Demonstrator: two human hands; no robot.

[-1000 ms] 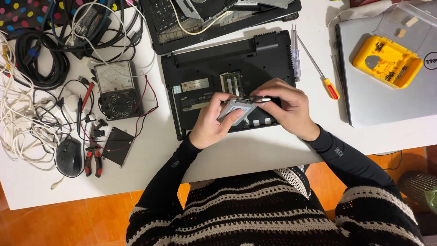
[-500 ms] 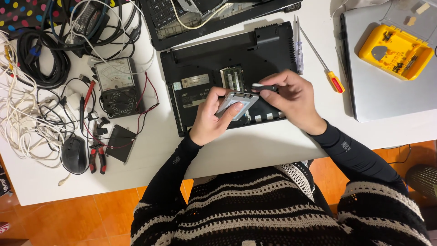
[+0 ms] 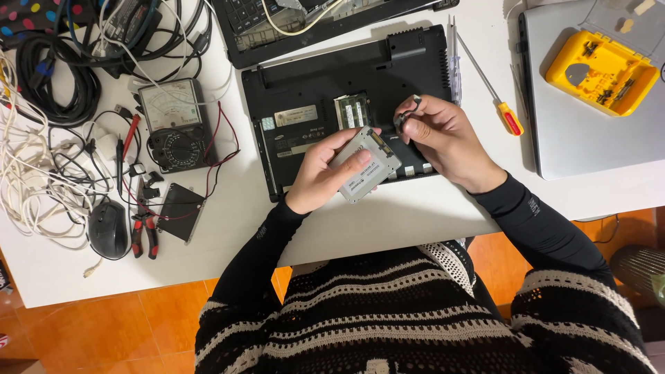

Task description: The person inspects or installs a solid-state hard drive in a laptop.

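My left hand (image 3: 320, 176) grips a flat grey rectangular drive (image 3: 365, 165) with a label on its face, tilted above the near edge of an upturned black laptop base (image 3: 305, 83). My right hand (image 3: 447, 138) is closed on a small dark metal bracket piece (image 3: 407, 114), held just right of the drive and apart from it. Green memory modules (image 3: 353, 111) show in the laptop's uncovered bay, beyond the drive.
A red-and-yellow screwdriver (image 3: 499, 97) lies right of the laptop. A yellow parts box (image 3: 601, 69) rests on a silver laptop (image 3: 589, 152). At left sit an analog multimeter (image 3: 170, 125), red pliers (image 3: 144, 232), a black mouse (image 3: 109, 230), a small black cover (image 3: 181, 211) and tangled cables (image 3: 41, 173).
My right hand has pulled the small bracket away from the drive and lifted it to the right. The left hand now shows the drive's labelled face.
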